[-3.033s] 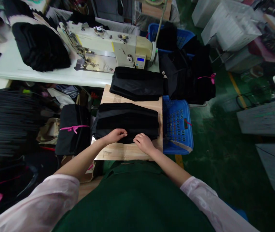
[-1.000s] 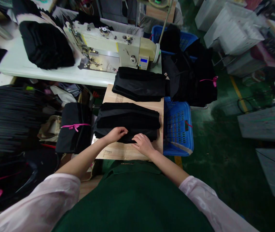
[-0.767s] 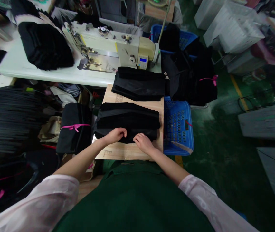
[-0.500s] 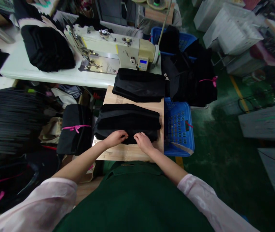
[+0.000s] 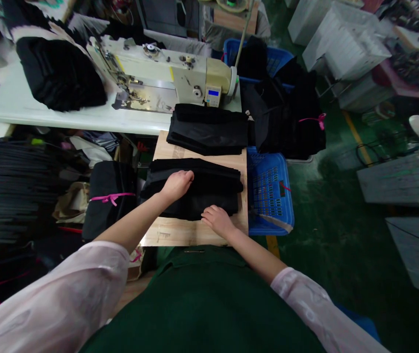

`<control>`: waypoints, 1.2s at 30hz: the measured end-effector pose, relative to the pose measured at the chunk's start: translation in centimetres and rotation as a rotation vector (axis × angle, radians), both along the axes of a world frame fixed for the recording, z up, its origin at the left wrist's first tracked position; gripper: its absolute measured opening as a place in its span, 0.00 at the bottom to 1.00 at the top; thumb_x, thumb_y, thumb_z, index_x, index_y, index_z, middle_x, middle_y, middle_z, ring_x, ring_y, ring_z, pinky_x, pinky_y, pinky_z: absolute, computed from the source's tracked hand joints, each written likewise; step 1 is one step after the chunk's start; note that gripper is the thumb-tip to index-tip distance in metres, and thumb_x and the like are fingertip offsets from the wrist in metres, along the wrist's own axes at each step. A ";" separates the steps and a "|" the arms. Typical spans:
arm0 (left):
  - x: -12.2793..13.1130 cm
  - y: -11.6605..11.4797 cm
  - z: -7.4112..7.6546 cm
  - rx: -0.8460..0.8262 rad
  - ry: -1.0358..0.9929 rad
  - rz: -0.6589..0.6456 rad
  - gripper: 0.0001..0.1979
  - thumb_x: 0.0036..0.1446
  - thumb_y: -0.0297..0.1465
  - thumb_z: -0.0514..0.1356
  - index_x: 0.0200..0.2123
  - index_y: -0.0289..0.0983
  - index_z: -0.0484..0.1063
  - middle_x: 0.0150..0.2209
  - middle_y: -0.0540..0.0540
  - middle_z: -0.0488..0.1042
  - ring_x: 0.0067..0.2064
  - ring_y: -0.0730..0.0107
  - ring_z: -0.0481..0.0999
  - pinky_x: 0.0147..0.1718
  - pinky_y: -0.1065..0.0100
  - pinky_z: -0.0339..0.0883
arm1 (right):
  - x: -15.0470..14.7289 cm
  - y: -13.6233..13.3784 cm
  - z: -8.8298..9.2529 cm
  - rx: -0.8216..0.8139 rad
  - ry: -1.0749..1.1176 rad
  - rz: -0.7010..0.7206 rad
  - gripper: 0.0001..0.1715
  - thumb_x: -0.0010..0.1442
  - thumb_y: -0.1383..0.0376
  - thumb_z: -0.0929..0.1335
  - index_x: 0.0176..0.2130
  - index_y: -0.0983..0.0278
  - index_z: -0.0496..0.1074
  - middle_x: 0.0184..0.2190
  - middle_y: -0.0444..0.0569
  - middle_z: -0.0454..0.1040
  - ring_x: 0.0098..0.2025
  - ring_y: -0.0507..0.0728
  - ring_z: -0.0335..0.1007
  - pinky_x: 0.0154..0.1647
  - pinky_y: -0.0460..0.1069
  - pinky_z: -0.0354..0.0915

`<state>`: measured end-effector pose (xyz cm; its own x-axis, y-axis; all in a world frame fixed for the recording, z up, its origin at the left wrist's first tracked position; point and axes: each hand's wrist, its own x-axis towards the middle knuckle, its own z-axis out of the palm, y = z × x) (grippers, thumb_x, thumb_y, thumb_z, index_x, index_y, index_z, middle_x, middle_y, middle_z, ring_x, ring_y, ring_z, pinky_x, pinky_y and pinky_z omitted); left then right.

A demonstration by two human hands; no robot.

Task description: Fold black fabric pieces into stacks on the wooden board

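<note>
A stack of folded black fabric (image 5: 209, 203) lies across the wooden board in front of me. Over its middle is my left hand (image 5: 178, 185), fingers curled together in a pinch on the black fabric; the dark cloth hides exactly how much is gripped. My right hand (image 5: 217, 219) rests at the near edge of the same stack, with its fingers stretched out on the cloth. Beyond it, a second black fabric stack (image 5: 209, 128) sits at the far end of the wooden board (image 5: 191, 234).
A sewing machine (image 5: 191, 73) stands on the white table (image 5: 77, 121) ahead. To the right is a blue basket (image 5: 290, 211), with black bundles (image 5: 286, 117) behind it. A bundle tied with pink ribbon (image 5: 108, 184) lies left. Black pieces (image 5: 58, 73) are heaped on the table.
My left hand has moved forward from the stack's near edge to its middle. My right hand stays at the near edge, its fingers now flatter. The view has shifted slightly.
</note>
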<state>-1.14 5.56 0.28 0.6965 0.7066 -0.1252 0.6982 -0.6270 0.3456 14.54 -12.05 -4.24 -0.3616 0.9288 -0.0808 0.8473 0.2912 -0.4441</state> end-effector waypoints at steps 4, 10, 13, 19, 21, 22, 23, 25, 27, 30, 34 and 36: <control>1.1 -0.2 -0.9 0.058 0.153 0.124 0.08 0.56 0.26 0.57 0.40 0.34 0.67 0.40 0.36 0.73 0.44 0.51 0.72 0.39 0.60 0.63 | 0.1 0.6 -0.1 -0.018 0.019 -0.023 0.10 0.65 0.65 0.65 0.38 0.64 0.76 0.39 0.51 0.74 0.42 0.57 0.65 0.41 0.50 0.63; -0.6 -3.3 -1.9 -0.310 -0.141 0.199 0.08 0.59 0.33 0.55 0.40 0.36 0.68 0.30 0.46 0.74 0.32 0.64 0.74 0.31 0.67 0.64 | 0.1 1.2 -0.4 -0.063 0.083 -0.131 0.08 0.64 0.70 0.64 0.38 0.65 0.74 0.38 0.50 0.74 0.43 0.56 0.65 0.44 0.49 0.63; -2.6 -4.9 -3.0 -0.567 -0.346 0.048 0.11 0.58 0.38 0.57 0.36 0.37 0.72 0.31 0.48 0.75 0.33 0.67 0.75 0.34 0.69 0.66 | 0.2 1.5 -0.6 -0.097 0.105 -0.166 0.08 0.64 0.70 0.64 0.39 0.64 0.73 0.37 0.48 0.75 0.41 0.56 0.66 0.43 0.49 0.63; -4.8 -6.4 -5.2 -0.591 -0.376 0.000 0.09 0.56 0.33 0.57 0.33 0.36 0.75 0.35 0.44 0.75 0.39 0.65 0.75 0.42 0.65 0.67 | 0.3 2.0 -1.1 -0.103 0.107 -0.178 0.09 0.65 0.70 0.63 0.41 0.64 0.73 0.39 0.50 0.76 0.41 0.56 0.68 0.44 0.50 0.63; -4.6 -6.4 -5.4 -0.566 -0.357 0.002 0.09 0.53 0.30 0.57 0.37 0.36 0.75 0.37 0.43 0.75 0.40 0.65 0.75 0.43 0.65 0.67 | 0.1 1.9 -1.1 -0.105 0.113 -0.202 0.09 0.65 0.70 0.63 0.42 0.65 0.72 0.39 0.51 0.76 0.42 0.56 0.68 0.45 0.50 0.63; -4.5 -6.4 -5.5 -0.559 -0.346 -0.010 0.10 0.52 0.29 0.58 0.38 0.37 0.75 0.38 0.44 0.75 0.40 0.64 0.75 0.43 0.65 0.67 | 0.0 1.8 -1.1 -0.104 0.116 -0.218 0.10 0.66 0.71 0.62 0.43 0.65 0.72 0.39 0.51 0.76 0.42 0.56 0.68 0.46 0.50 0.63; -4.3 -6.3 -5.5 -0.556 -0.335 -0.015 0.10 0.51 0.29 0.59 0.38 0.37 0.75 0.38 0.44 0.75 0.40 0.64 0.75 0.43 0.65 0.67 | -0.1 1.7 -0.9 -0.094 0.119 -0.236 0.10 0.66 0.71 0.62 0.43 0.65 0.72 0.39 0.51 0.75 0.42 0.56 0.68 0.46 0.50 0.63; -4.0 -6.1 -5.5 -0.568 -0.314 0.008 0.08 0.52 0.31 0.58 0.35 0.37 0.75 0.36 0.45 0.76 0.38 0.65 0.74 0.42 0.65 0.67 | -0.3 1.3 -0.4 -0.040 0.113 -0.264 0.11 0.66 0.71 0.61 0.45 0.65 0.71 0.41 0.52 0.74 0.44 0.57 0.67 0.47 0.51 0.62; -3.7 -5.9 -5.3 -0.596 -0.298 0.056 0.09 0.55 0.34 0.57 0.32 0.37 0.75 0.32 0.46 0.76 0.36 0.65 0.74 0.40 0.66 0.66 | -0.4 0.9 0.3 0.037 0.098 -0.228 0.11 0.66 0.68 0.62 0.46 0.64 0.71 0.44 0.54 0.72 0.47 0.58 0.65 0.48 0.53 0.61; -3.5 -5.5 -4.9 -0.638 -0.307 0.103 0.13 0.57 0.38 0.55 0.32 0.36 0.75 0.30 0.48 0.75 0.34 0.67 0.73 0.37 0.68 0.65 | -0.6 0.4 1.0 0.080 0.081 -0.064 0.10 0.65 0.63 0.65 0.45 0.64 0.72 0.44 0.54 0.72 0.48 0.59 0.64 0.48 0.54 0.61; -3.5 -5.1 -4.5 -0.683 -0.321 0.131 0.15 0.56 0.40 0.55 0.31 0.35 0.74 0.29 0.49 0.74 0.32 0.68 0.70 0.35 0.69 0.64 | -0.8 0.5 0.4 0.012 0.068 -0.008 0.07 0.63 0.64 0.67 0.41 0.64 0.74 0.40 0.52 0.73 0.45 0.58 0.65 0.45 0.52 0.62; -3.6 -5.0 -4.6 -0.711 -0.318 0.129 0.16 0.56 0.41 0.55 0.31 0.35 0.73 0.27 0.49 0.72 0.31 0.69 0.69 0.33 0.69 0.63 | -0.7 0.7 -0.1 -0.021 0.087 -0.048 0.07 0.64 0.65 0.66 0.38 0.64 0.75 0.38 0.51 0.74 0.43 0.57 0.65 0.44 0.51 0.62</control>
